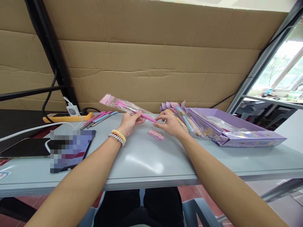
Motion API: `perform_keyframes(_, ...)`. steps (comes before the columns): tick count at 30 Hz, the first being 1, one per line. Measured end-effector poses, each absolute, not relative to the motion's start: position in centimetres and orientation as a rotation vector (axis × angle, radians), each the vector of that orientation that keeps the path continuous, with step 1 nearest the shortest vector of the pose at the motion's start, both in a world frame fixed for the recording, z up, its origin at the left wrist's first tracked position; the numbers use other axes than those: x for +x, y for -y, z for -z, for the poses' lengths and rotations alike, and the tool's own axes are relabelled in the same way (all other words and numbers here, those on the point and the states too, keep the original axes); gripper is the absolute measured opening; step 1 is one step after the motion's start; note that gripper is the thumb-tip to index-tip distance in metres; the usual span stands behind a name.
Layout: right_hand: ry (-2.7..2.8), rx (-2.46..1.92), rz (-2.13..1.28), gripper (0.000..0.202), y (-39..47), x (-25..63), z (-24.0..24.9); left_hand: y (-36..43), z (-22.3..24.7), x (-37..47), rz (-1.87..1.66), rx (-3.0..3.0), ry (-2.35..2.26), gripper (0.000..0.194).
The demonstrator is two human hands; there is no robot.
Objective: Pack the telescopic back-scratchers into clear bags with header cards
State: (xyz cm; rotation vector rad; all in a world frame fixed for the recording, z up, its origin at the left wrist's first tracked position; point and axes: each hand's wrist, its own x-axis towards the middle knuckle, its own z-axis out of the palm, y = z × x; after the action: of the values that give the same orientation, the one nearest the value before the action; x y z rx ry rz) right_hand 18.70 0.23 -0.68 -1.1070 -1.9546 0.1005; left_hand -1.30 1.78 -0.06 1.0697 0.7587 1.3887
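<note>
A pink stick-like item (148,118) lies slantwise in a clear plastic sleeve (132,106) with a pink printed label at its upper left end. My left hand (130,122) is closed round the middle of the sleeved item. At its lower right end, my right hand (167,121) pinches the tip between thumb and fingers. Just below, a small pink printed card (156,135) lies flat on the grey table (146,160), touched by neither hand.
Several packaged coloured items (186,118) lean by a purple box (251,138) on the right. Left are loose pink and blue sticks (100,117), a yellow power strip (59,117), a tablet (73,149), a dark device (26,147) and white cables. Cardboard (151,56) stands behind.
</note>
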Motion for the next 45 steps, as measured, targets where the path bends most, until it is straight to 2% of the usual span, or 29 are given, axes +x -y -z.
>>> perform_keyframes(11, 1.914, -1.036, -0.111, 0.017, 0.0, 18.5, 0.6, -1.4, -0.5, -1.2, -1.339, 0.995, -0.714, 0.024)
perform_keyframes(18, 1.757, -1.043, -0.09, 0.016, -0.2, 18.8, 0.4, -1.7, -0.6, -1.6, -1.463, 0.981, -0.764, 0.027)
perform_keyframes(26, 1.885, -1.097, -0.231, 0.018, -0.2, 18.9, 0.4, -1.8, -0.5, -1.6, -1.447, 0.934, -0.662, 0.024)
perform_keyframes(34, 1.837, -1.034, -0.321, 0.033, -0.6, 18.9, 0.4, -1.9, -0.7, -1.9, -1.44, 0.931, -0.672, 0.022)
perform_keyframes(38, 1.733, -0.996, -0.369, 0.03, -0.9, 19.5, 0.3, -2.4, -0.7, -2.2, -1.554, 0.846, -0.708, 0.027)
perform_keyframes(45, 1.532, -0.964, -0.484, 0.027, -1.3, 20.1, 0.1, -2.4, -1.2, -2.8, -1.669, 0.765, -0.648, 0.022)
